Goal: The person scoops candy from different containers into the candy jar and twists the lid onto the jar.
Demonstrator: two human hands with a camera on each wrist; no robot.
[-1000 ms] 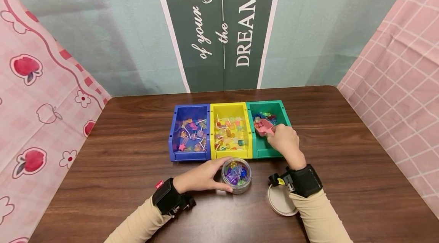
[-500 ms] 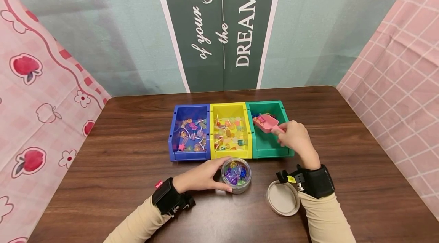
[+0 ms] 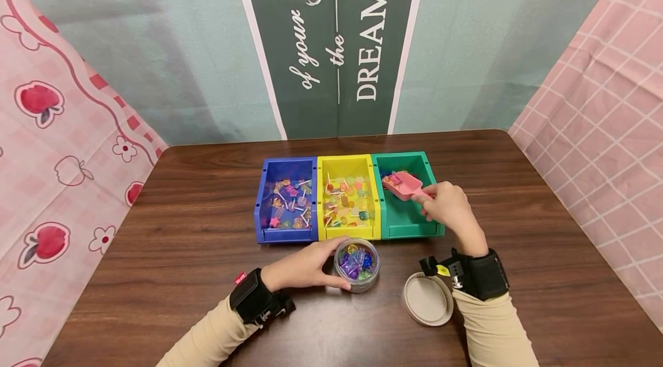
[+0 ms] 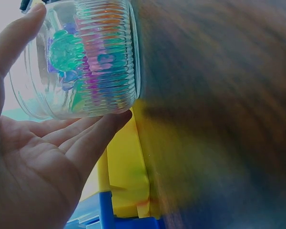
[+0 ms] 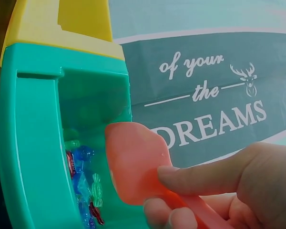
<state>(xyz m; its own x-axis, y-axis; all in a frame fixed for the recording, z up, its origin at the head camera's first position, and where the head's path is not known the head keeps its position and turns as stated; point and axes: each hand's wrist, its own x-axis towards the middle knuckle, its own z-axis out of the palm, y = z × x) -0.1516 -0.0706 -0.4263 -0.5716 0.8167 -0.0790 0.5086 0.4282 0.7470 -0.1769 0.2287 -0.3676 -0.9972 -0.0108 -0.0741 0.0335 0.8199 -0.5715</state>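
Observation:
My left hand [image 3: 305,266] holds a clear ribbed jar [image 3: 357,265] between thumb and fingers as it stands on the table. Colourful translucent charms [image 4: 66,50] fill part of the jar, a green bear-like one among them. In my right hand [image 3: 449,206] is a pink scoop [image 3: 404,185], its handle pinched by thumb and fingers. The scoop hangs over the green bin [image 3: 409,223] with a few pink and orange pieces in it. Below it, in the right wrist view, blue, green and red candy-shaped charms [image 5: 86,186] lie on the bin floor.
Beside the green bin stand a yellow bin [image 3: 349,234] and a blue bin [image 3: 287,236], both with small charms and lollipop shapes inside. A round whitish lid [image 3: 427,299] lies on the table [image 3: 207,211] near my right wrist. A printed curtain [image 3: 207,56] hangs behind.
The pink scoop has risen from among the charms in the green bin, and my right hand has shifted slightly right, uncovering more of the lid. My left hand and the jar have stayed put.

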